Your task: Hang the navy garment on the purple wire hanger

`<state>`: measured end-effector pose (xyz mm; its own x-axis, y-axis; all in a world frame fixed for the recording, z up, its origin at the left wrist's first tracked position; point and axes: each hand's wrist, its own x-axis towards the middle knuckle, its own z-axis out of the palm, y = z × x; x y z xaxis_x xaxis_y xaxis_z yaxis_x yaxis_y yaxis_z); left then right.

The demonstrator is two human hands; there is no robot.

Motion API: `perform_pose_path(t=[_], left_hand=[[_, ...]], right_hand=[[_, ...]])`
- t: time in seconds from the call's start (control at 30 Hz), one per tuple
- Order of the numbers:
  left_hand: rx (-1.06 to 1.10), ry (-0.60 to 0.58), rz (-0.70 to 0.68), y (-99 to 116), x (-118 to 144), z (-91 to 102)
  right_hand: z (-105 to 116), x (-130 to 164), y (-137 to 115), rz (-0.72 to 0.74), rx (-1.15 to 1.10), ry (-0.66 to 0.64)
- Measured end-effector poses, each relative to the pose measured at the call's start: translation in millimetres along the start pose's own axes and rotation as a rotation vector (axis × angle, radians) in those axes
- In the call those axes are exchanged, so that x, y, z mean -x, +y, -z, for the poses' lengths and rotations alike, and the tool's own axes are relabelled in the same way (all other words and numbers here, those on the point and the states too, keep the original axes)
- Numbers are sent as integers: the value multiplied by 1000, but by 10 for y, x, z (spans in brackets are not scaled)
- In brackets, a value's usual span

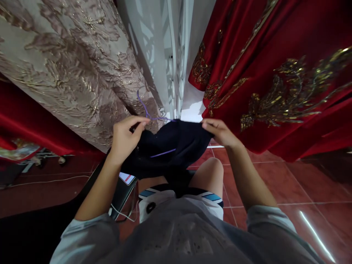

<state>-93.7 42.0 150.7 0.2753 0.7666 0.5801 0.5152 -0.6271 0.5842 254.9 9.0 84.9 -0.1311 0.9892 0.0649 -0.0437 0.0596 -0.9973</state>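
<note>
A dark navy piece of cloth (176, 145) is stretched between both hands above my knees. My left hand (125, 137) pinches its left edge, fingers closed near a purple thread (145, 108) that loops up from the cloth; another purple stitch line (162, 153) runs across the fabric. My right hand (220, 132) grips the cloth's right upper edge. Whether a needle is in my left fingers is too small to tell.
A beige and gold embroidered fabric (68, 62) hangs at the upper left. Red cloth with gold embroidery (280, 80) hangs at the right. A white doorframe (176, 55) stands between them. Red floor tiles (302, 190) lie below. A dark object with a white cable (123, 190) sits by my left leg.
</note>
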Motion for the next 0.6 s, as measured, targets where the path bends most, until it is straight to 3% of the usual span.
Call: perform_pose_path(t=[0.13,0.2,0.23,0.3,0.4,0.47,0.6], left_hand=[[-99,355,-185,118,-51,-199],[-77,402,-218,146,35,-325],[-50,346,-214,142,97,-395],[15,100,-152,105,233,-537],[73,-246,-25,29,405,-728],[81,-296,4,-4,487,-834],[150,-147,123,-23,626,-1013]], right_hand=[[-18,-442,-501,257,-130,349],[26,-606,-671,381,-149,481],[60,-642,-716,428,-151,541],[126,-608,-713,471,-153,639],[173,-365,-512,417,-176,758],[170,-187,-326,385,-200,820],[183,-64,-90,458,-205,832]])
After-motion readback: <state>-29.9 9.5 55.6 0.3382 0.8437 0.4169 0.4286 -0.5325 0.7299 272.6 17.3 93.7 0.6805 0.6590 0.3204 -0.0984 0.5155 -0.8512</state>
